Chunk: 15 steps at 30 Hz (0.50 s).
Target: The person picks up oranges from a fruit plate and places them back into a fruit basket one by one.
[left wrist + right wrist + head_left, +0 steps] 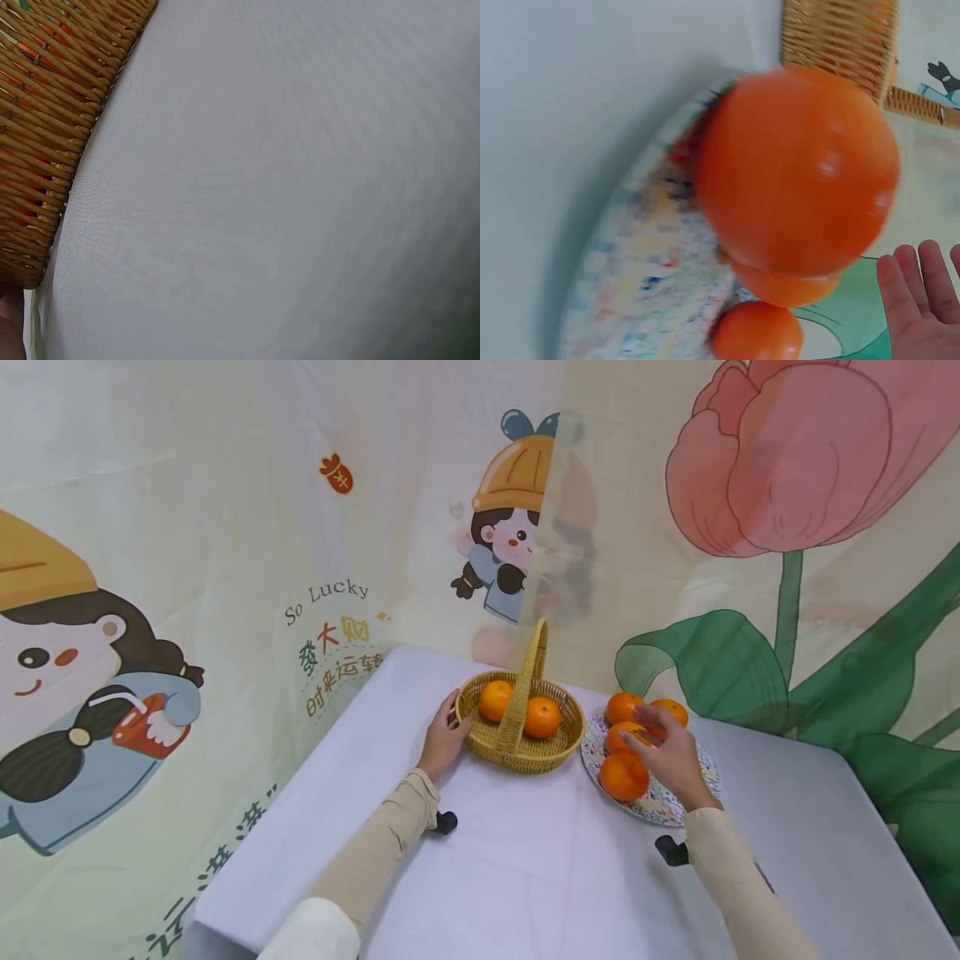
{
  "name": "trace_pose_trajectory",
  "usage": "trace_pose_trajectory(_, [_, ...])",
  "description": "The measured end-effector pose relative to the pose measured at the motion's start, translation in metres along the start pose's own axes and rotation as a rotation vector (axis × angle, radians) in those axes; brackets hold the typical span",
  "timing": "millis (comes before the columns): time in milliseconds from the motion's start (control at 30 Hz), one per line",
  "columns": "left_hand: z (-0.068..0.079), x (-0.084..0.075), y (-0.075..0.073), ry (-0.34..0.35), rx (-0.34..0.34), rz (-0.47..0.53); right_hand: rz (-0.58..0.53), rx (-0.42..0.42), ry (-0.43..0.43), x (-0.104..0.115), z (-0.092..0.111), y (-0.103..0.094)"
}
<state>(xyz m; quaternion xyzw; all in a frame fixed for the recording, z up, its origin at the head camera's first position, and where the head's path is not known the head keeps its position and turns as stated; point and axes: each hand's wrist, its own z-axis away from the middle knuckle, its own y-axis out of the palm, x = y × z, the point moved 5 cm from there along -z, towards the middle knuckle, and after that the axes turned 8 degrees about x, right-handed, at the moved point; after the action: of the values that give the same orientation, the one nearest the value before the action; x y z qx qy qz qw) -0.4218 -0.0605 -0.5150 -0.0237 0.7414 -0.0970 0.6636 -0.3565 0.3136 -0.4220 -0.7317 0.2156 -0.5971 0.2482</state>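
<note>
A woven wicker basket [529, 763] with a tall arched handle stands on the table, two oranges [542, 718] inside. My left hand [444, 740] holds its left rim, the thumb over the edge; in the left wrist view only a bit of finger shows below the wicker side [56, 142]. To the right, a speckled, multicoloured plate [663, 808] bears several oranges. My right hand [673, 758] hovers over them, fingers spread and nothing in its grasp. The front orange [624, 777] looms large in the right wrist view, with the fingers [934, 281] extended off to its side.
A white cloth covers the table [517, 868]. Printed curtains with a pink tulip [810, 460] and cartoon figures hang right behind the table and along its left side. Black wrist mounts [671, 851] stick out from the forearms.
</note>
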Motion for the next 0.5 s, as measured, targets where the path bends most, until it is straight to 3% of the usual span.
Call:
trace_pose_trajectory(233, [-0.001,0.003,-0.001,0.01,0.0,-0.001,-0.011,0.006,0.046,-0.019,0.021,0.013])
trace_pose_trajectory(500, [-0.002,0.003,-0.002,0.001,0.0,-0.009,0.005,0.005,0.041,-0.03,0.026,0.021])
